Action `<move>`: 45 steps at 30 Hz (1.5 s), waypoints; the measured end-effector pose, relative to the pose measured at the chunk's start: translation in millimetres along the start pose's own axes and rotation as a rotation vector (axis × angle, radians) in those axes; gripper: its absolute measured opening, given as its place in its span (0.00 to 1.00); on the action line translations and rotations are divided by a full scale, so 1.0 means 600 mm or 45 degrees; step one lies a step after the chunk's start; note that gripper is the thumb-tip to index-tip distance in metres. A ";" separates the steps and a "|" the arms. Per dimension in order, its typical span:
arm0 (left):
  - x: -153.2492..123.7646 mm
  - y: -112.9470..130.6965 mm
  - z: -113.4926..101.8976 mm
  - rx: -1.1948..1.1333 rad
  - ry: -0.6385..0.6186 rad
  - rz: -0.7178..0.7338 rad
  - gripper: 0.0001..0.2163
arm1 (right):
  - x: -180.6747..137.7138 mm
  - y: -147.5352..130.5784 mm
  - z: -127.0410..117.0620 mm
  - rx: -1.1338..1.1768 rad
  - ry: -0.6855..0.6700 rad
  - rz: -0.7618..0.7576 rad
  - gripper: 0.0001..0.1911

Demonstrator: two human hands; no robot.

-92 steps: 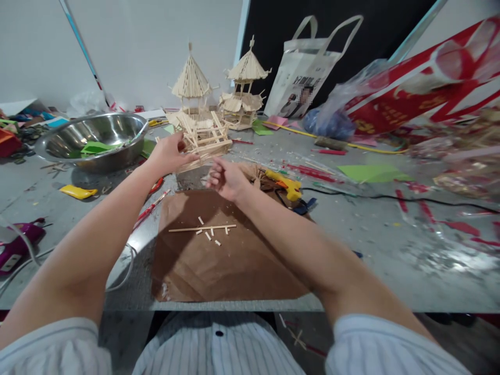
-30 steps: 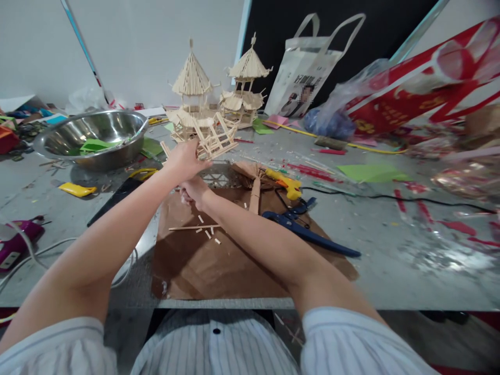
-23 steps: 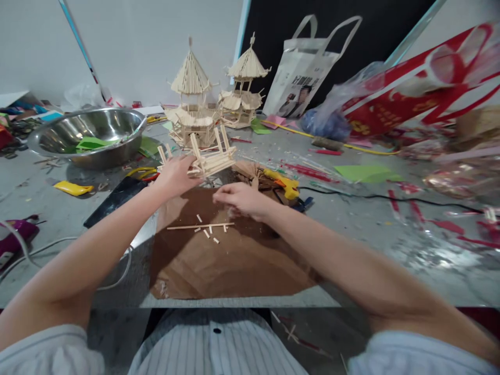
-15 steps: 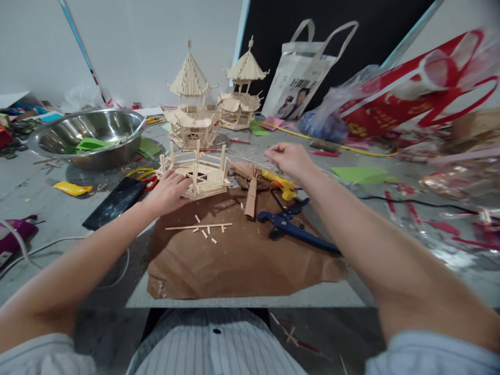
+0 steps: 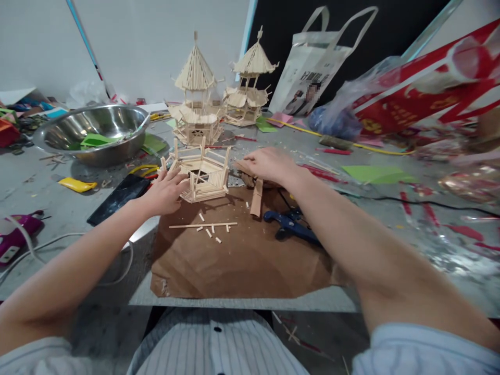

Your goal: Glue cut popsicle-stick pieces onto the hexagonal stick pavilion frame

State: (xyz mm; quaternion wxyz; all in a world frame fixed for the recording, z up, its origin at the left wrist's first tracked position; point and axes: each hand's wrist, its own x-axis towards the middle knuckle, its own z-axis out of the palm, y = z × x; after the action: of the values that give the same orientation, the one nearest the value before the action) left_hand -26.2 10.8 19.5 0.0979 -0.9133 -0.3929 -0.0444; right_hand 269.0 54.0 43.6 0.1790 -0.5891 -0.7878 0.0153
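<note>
A six-sided frame of thin wooden sticks [image 5: 209, 190], with upright posts and rails, stands at the back of the brown paper sheet [image 5: 234, 265]. My left hand [image 5: 166, 190] rests against its left side, fingers stretched out and apart. To the right of the frame, my right hand [image 5: 269, 164] is bent down over a crumpled brown paper piece [image 5: 256, 200]. Its fingertips are drawn together by the paper; whatever is between them cannot be made out. On the sheet lie a long thin stick [image 5: 191, 226] and several short cut bits [image 5: 209, 233]. Blue-handled cutters [image 5: 291, 226] lie partly under my right forearm.
Two stick pagodas [image 5: 195, 83] [image 5: 253, 67] stand behind the frame. At left are a steel basin [image 5: 94, 130], a phone [image 5: 117, 200], a yellow tube [image 5: 77, 184] and a purple glue gun [image 5: 19, 237] with a white cord. Bags [image 5: 312, 67] and plastic litter fill the right.
My right hand has come down and left to the crumpled paper, hiding the yellow tool there. My left hand's fingers have spread on the frame. The view has shifted slightly.
</note>
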 end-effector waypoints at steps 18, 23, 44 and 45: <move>0.009 0.033 -0.004 -0.161 0.357 -0.297 0.13 | -0.048 -0.063 0.034 0.837 -0.063 -0.212 0.10; 0.011 0.007 -0.003 -0.087 0.347 -0.375 0.12 | -0.067 -0.108 0.035 0.871 -0.076 -0.262 0.08; 0.010 0.001 -0.011 -0.162 0.551 -0.599 0.14 | -0.130 -0.065 0.044 0.722 0.159 0.054 0.15; 0.006 0.011 -0.016 -0.194 0.551 -0.595 0.14 | -0.128 -0.068 0.047 0.728 0.149 0.046 0.15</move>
State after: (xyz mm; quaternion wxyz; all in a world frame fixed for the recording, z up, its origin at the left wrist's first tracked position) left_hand -18.7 6.7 28.5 0.0975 -0.7726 -0.5573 -0.2880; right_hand 241.5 -24.8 6.2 0.3825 -0.5287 -0.7292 0.2060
